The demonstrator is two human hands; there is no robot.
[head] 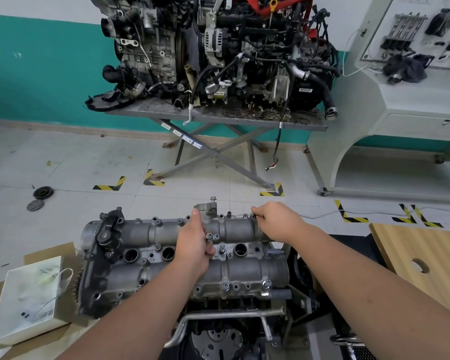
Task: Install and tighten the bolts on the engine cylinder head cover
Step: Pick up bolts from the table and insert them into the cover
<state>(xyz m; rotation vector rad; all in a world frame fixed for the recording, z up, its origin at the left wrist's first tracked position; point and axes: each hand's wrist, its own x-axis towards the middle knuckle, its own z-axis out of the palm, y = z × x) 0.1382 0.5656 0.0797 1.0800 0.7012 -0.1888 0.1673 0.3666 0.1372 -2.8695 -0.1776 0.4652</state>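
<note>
Two bare forearms reach in from the bottom edge toward the grey cast-aluminium cylinder head cover [166, 255], which lies lengthwise under both hands on top of an engine, with its round plug wells just left of the left hand's fingers. Beyond the fingertips, well apart across the tiled floor, a dark, hose-covered engine assembly [218, 53] sits on a grey scissor-leg steel table [218, 118]. Left of the left hand, beside the cover's end, a white paper bag with string handles [26, 300] lies on brown cardboard. Right of the right forearm a pale wooden board with a round hole [421, 258] shows its corner.

The left hand [195, 245] rests across the middle of the cover, fingers curled around a small cluster of silver flanged bolts [212, 237] whose heads peek out at the fingertips. The right hand [276, 219] is at the cover's far edge, thumb and forefinger pressed together, pinching a dark bolt [253, 216] that stands at a hole in the rim. Between the two hands a silver bolt standing upright [213, 201] sticks out of a bracket on the far rim, just beyond the left thumb.
</note>
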